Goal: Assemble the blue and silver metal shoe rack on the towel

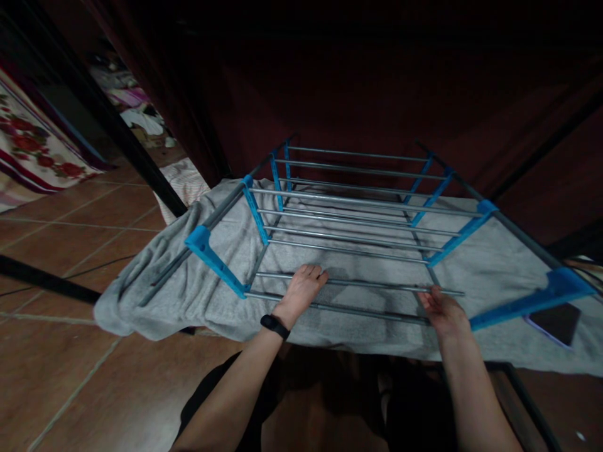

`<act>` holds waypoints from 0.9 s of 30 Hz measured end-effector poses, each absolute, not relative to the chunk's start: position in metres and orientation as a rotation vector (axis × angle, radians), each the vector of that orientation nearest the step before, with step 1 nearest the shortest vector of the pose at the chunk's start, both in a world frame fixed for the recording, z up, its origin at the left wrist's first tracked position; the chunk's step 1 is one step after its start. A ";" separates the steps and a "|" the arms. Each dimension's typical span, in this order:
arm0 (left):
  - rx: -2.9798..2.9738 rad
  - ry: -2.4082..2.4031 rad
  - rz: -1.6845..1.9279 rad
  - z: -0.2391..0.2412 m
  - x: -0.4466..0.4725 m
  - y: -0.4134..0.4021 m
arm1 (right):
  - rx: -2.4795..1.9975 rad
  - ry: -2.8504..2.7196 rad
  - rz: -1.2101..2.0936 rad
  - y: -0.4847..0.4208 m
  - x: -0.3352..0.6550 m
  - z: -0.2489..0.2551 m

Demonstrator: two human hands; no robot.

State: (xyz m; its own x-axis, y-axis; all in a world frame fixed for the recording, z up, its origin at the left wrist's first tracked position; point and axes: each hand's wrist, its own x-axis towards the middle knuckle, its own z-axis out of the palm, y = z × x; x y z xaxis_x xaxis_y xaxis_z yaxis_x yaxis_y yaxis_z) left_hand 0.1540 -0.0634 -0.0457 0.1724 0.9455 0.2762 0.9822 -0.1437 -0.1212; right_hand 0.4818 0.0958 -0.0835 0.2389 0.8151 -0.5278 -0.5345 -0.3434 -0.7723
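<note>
A metal rack [358, 202] with grey tubes and blue plastic brackets [219, 262] lies on a grey cloth in front of me. Along its near side runs a thin metal rod [372, 284], which reaches past my right fingers at one end. My left hand [304, 289], with a black band on the wrist, is closed around this rod toward its left part. Near the rod's right end, my right hand [440, 307] pinches it between thumb and fingers. Another tube [358, 310] of the rack passes just below, under my left hand.
The grey cloth [179, 295] covers a low surface. A phone [556, 323] lies on it at the right, by a blue bracket. Dark frame bars [127, 147] stand at the left. Behind the rack is a dark red panel [353, 94]. Tiled floor [94, 370] shows at the left.
</note>
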 end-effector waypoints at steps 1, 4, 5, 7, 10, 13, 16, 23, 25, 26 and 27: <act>-2.180 -1.850 -0.186 -0.045 0.154 -0.064 | -1.309 -0.297 1.430 0.096 0.482 -0.083; -2.189 -1.861 -0.176 -0.043 0.154 -0.064 | -1.308 -0.300 1.443 0.095 0.481 -0.082; -2.195 -1.871 -0.177 -0.043 0.154 -0.065 | -1.307 -0.303 1.444 0.095 0.481 -0.082; -2.207 -1.901 -0.179 -0.043 0.153 -0.065 | -1.295 -0.312 1.449 0.094 0.480 -0.081; -2.227 -1.943 -0.198 -0.045 0.150 -0.065 | -1.277 -0.303 1.460 0.092 0.478 -0.079; -2.234 -1.974 -0.266 -0.047 0.146 -0.065 | -1.268 -0.293 1.470 0.091 0.476 -0.077; -2.265 -1.983 -0.356 -0.049 0.143 -0.064 | -1.261 -0.298 1.476 0.092 0.475 -0.076; -2.318 -1.967 -0.481 -0.045 0.139 -0.067 | -1.272 -0.315 1.474 0.092 0.476 -0.074; -2.315 -1.975 -0.478 -0.043 0.137 -0.068 | -1.281 -0.307 1.469 0.091 0.476 -0.074; -2.316 -1.976 -0.471 -0.043 0.136 -0.069 | -1.284 -0.301 1.467 0.091 0.476 -0.073; -2.319 -1.976 -0.462 -0.043 0.135 -0.069 | -1.290 -0.295 1.463 0.091 0.476 -0.073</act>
